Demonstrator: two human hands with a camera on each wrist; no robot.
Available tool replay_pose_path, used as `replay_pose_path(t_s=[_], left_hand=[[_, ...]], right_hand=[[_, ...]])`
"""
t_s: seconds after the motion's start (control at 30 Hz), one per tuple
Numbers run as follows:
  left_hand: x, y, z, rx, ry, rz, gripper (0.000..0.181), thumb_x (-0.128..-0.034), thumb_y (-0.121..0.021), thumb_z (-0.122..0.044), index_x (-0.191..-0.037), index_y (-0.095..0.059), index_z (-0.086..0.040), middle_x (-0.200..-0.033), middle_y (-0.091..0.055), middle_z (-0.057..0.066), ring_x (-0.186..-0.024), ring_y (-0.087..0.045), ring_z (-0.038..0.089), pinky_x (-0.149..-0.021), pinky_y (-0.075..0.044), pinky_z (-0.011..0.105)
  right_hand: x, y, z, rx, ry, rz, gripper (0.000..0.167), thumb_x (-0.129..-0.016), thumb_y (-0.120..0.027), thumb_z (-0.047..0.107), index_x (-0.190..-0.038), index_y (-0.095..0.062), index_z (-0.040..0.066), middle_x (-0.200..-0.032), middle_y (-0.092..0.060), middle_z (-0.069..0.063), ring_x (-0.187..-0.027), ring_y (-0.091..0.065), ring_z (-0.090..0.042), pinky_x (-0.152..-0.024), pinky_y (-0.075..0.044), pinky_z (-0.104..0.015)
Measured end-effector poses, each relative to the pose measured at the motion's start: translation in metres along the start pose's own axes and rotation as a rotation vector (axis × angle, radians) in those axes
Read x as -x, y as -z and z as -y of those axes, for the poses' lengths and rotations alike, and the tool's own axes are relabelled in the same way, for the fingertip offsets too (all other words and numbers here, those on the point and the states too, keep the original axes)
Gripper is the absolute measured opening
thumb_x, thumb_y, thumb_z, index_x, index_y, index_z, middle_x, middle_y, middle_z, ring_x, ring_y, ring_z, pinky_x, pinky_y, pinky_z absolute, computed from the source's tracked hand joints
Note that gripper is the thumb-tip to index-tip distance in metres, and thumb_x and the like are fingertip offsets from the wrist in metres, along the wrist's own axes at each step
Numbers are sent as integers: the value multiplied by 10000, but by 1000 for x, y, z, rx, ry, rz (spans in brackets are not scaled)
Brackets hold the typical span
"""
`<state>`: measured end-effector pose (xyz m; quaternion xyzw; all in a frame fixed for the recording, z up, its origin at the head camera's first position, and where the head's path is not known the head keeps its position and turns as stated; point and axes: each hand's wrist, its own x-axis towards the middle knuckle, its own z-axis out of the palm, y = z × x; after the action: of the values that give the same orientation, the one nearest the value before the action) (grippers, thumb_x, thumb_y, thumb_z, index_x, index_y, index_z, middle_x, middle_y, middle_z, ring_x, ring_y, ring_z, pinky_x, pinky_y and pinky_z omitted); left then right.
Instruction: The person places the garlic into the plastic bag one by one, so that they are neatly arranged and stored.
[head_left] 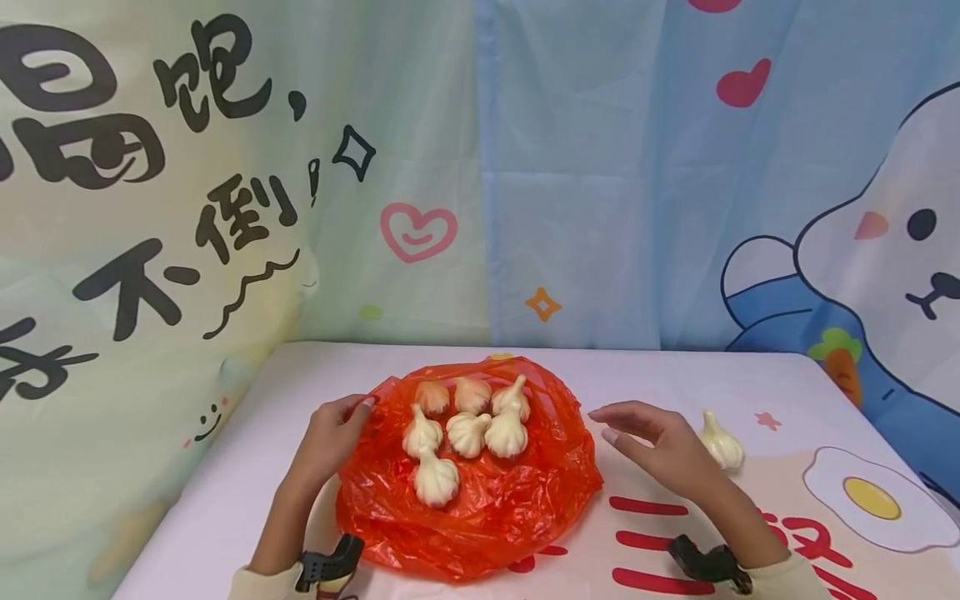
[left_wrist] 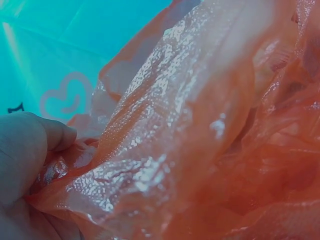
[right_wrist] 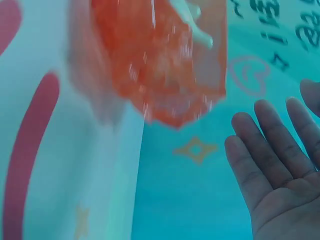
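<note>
A red plastic bag lies spread wide on the table, with several garlic bulbs sitting in its middle. My left hand pinches the bag's left edge; in the left wrist view the thumb of that hand presses on the crumpled film. My right hand hovers off the bag's right side, touching nothing. The right wrist view shows its fingers straight and apart, with the bag's rim beyond them. Behind the right hand stands a single garlic bulb on the table.
The table wears a printed cloth with a fried egg picture and red strokes. A patterned curtain hangs behind the table's far edge.
</note>
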<state>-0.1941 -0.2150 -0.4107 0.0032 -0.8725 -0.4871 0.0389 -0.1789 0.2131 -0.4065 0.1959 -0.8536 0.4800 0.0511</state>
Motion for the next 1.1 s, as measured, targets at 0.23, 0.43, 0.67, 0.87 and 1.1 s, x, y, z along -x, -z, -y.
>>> replay_pose_path(t_s=[0.23,0.43,0.67,0.87,1.1], left_hand=[[1,-1,0,2,-7,-8,324,-1029,-475,-259,-1167,-682,-51,-979,-687,84,-821,-627,221,-762,-567,334],[3,1,3,-9,-4,-19,321,-1026,-474,-260,-1144,-690,-53,-958,-685,79,-818,-626,213,-760,-565,330],[3,2,4,7,-4,-19,314,-1028,-468,-247,-1142,-687,-52,-963,-687,86,-810,-641,218,-747,-574,334],[2,1,3,34,8,-6,311,-1030,-466,-243,-1137,-687,-53,-960,-684,91,-791,-645,222,-731,-577,332],[1,1,1,26,13,-1,319,-1030,-472,-263,-1154,-681,-55,-971,-682,89,-799,-638,226,-739,-576,335]], right_hand=[[19,28,-14,124,-65,-128,290,-939,-659,262,-1183,-667,105,-1159,-674,-58,-1044,-650,-203,-781,-537,-224],[31,53,-24,196,-131,-191,376,-948,-634,335,-1243,-642,101,-1199,-653,-122,-1009,-572,94,-942,-494,-375],[42,70,-45,230,-151,-306,421,-951,-639,285,-1315,-581,83,-1289,-579,-166,-1078,-514,104,-784,-437,-69],[44,78,-66,240,-266,-420,494,-955,-618,344,-1360,-538,73,-1359,-537,-152,-1235,-518,-111,-791,-403,-40],[41,83,-84,267,-328,-306,652,-961,-588,405,-1471,-378,57,-1438,-427,-250,-1334,-357,-440,-1002,-378,-285]])
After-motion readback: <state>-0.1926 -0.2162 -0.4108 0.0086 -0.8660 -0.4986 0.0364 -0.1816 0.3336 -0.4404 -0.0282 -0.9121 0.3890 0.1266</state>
